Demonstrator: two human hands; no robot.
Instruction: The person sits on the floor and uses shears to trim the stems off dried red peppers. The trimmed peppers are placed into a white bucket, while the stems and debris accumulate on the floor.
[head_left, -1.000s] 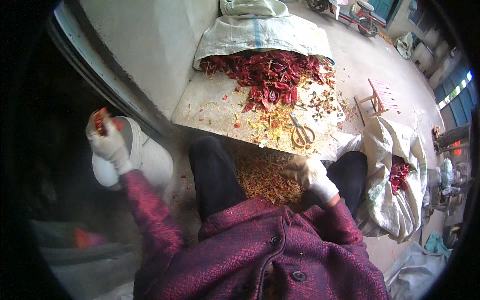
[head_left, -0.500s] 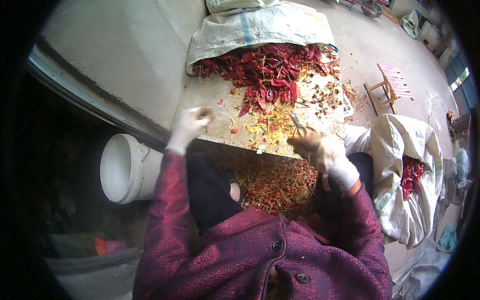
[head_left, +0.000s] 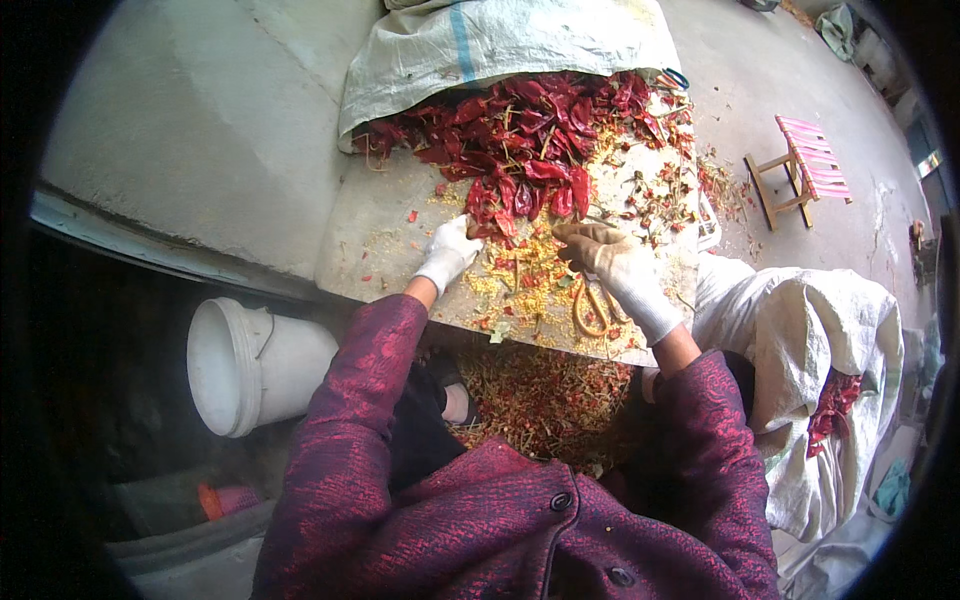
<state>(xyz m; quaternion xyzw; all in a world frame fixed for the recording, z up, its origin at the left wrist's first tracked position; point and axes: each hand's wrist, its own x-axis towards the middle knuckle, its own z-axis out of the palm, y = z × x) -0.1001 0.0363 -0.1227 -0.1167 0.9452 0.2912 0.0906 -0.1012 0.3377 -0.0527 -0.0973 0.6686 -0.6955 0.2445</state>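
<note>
Dried red chili peppers (head_left: 545,130) form a heap on the low board (head_left: 370,230), spilling toward me. My left hand (head_left: 450,252), in a white glove, is at the heap's near left edge, its fingers curled against a dried chili pepper (head_left: 490,205). My right hand (head_left: 612,262), gloved with brown-stained fingers, reaches leftward over the board, fingers extended and apart from the left hand. Scissors with yellowish handles (head_left: 592,310) lie below the right hand, which hides part of the blades. Yellow seeds (head_left: 520,275) are scattered between my hands.
A white woven sack (head_left: 540,40) covers the heap's far side. Left stands a tilted white bucket (head_left: 255,365); right, another sack (head_left: 800,340) with chilies. Stems and scraps (head_left: 540,405) cover the floor between my legs. A pink-striped folding stool (head_left: 812,158) stands far right.
Both hands have moved forward over the board, the left one also rightward to the chili heap. The right hand has moved off the scissors' handles, which now show. The view has shifted slightly.
</note>
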